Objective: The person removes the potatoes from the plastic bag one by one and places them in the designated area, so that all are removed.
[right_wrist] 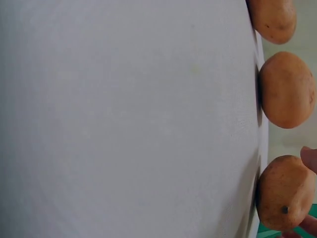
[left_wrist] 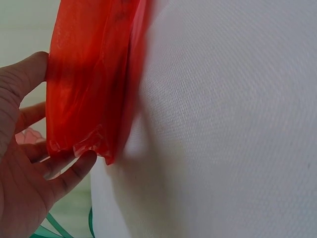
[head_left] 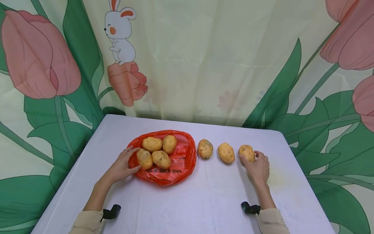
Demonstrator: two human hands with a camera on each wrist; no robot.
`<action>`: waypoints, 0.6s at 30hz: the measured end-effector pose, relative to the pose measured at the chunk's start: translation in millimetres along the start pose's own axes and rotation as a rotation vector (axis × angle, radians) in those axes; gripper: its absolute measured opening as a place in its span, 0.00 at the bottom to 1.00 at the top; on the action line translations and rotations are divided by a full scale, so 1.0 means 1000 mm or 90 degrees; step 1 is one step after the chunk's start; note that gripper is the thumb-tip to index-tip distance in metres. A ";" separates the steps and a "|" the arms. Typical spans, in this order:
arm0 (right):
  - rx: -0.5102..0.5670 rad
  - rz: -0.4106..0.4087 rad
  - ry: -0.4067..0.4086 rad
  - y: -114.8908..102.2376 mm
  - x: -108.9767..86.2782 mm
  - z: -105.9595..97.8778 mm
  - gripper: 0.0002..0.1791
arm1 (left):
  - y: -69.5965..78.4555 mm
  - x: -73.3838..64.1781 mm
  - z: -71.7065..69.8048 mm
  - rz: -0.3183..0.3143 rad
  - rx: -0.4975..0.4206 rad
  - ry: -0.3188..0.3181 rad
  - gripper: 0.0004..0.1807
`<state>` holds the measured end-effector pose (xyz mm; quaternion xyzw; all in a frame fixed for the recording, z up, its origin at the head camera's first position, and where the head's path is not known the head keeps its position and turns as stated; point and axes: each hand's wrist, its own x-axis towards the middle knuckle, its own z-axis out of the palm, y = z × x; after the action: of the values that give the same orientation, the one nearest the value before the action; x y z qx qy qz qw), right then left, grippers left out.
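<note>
Rightmost potato (head_left: 246,151) sits between right thumb (head_left: 243,159) and fingers (head_left: 258,154).

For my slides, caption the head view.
Left hand at red bag of four potatoes, right hand at the outermost potato of three alongside.

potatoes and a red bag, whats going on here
A person has their left hand at the left rim of a red plastic bag, which holds four potatoes. Their right hand is around the rightmost potato in a row of three, to the right of the bag on the white-covered table. The other two potatoes in that row are untouched.
</note>
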<state>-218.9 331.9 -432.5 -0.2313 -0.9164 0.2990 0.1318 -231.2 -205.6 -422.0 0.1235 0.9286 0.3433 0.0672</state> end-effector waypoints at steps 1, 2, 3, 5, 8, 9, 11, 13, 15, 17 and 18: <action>0.000 -0.002 0.003 0.000 -0.001 0.000 0.47 | 0.000 0.000 0.000 -0.002 0.000 -0.001 0.41; 0.003 -0.007 0.009 0.000 -0.002 0.000 0.47 | 0.001 -0.001 0.000 -0.003 0.000 -0.001 0.42; 0.004 -0.011 0.014 0.000 -0.002 0.000 0.47 | 0.001 -0.001 0.000 -0.003 0.000 -0.001 0.42; 0.008 -0.023 0.025 -0.002 -0.004 -0.001 0.46 | 0.001 -0.002 0.001 -0.003 -0.001 0.001 0.42; 0.036 -0.052 0.050 -0.007 -0.008 0.000 0.43 | 0.002 -0.003 0.001 -0.002 -0.002 0.004 0.41; 0.047 -0.065 0.060 -0.010 -0.009 0.000 0.41 | 0.002 -0.003 0.001 -0.002 -0.002 0.005 0.41; 0.075 -0.098 0.077 -0.015 -0.013 0.001 0.38 | 0.002 -0.003 0.001 -0.002 -0.003 0.006 0.41; 0.103 -0.130 0.088 -0.021 -0.017 0.001 0.36 | 0.002 -0.003 0.001 0.001 -0.003 0.006 0.41; 0.128 -0.159 0.091 -0.029 -0.021 0.001 0.33 | 0.002 -0.003 0.001 0.002 -0.003 0.005 0.41; 0.155 -0.179 0.087 -0.037 -0.025 0.000 0.32 | 0.002 -0.003 0.001 0.003 -0.003 0.005 0.41; 0.168 -0.184 0.083 -0.041 -0.027 0.000 0.31 | 0.002 -0.003 0.001 0.004 -0.003 0.006 0.42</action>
<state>-210.1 288.7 -410.1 -0.0968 -0.8824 0.3786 0.2619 -227.5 -204.0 -421.6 0.1249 0.9276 0.3466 0.0623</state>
